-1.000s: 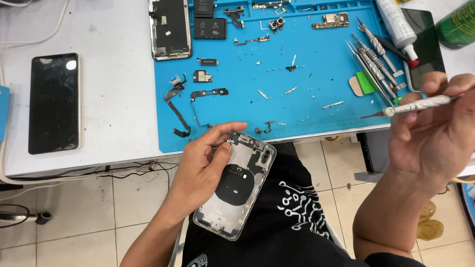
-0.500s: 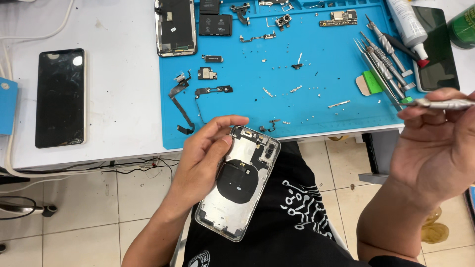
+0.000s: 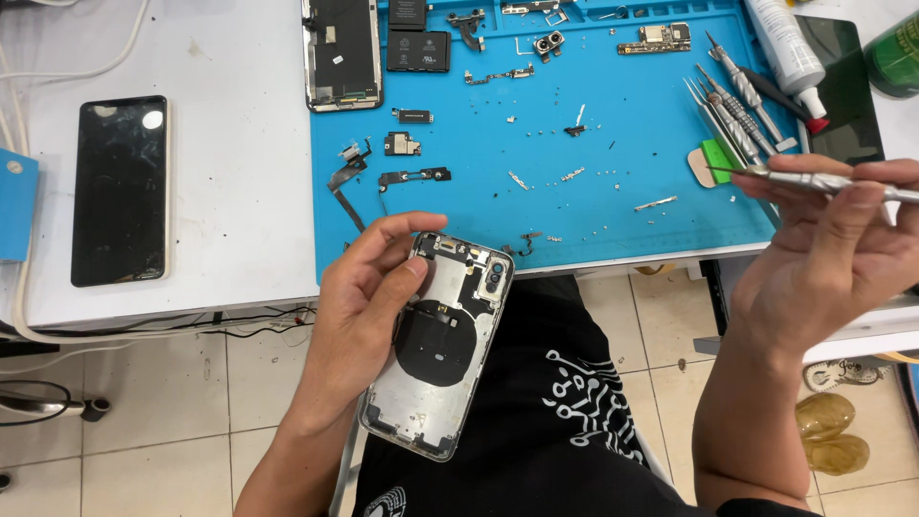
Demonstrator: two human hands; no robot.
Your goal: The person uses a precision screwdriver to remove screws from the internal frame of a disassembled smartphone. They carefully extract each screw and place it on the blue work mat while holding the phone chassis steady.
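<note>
Over the lap, left hand [image 3: 359, 311] grips phone housing [image 3: 437, 347]; right hand [image 3: 828, 263] pinches screwdriver [image 3: 814, 180].

- We see bright, even overhead light, with soft shadows under the left hand [image 3: 369, 316].
- Glare spots the dark phone screen [image 3: 122, 189] far left of it.
- Focus is sharp throughout.

We lose the screwdriver [image 3: 823, 180] handle past the edge at three o'clock, the green bottle [image 3: 895, 53] is cropped at two o'clock, and the mat's [image 3: 613, 225] loose screws are too small to tell apart.
</note>
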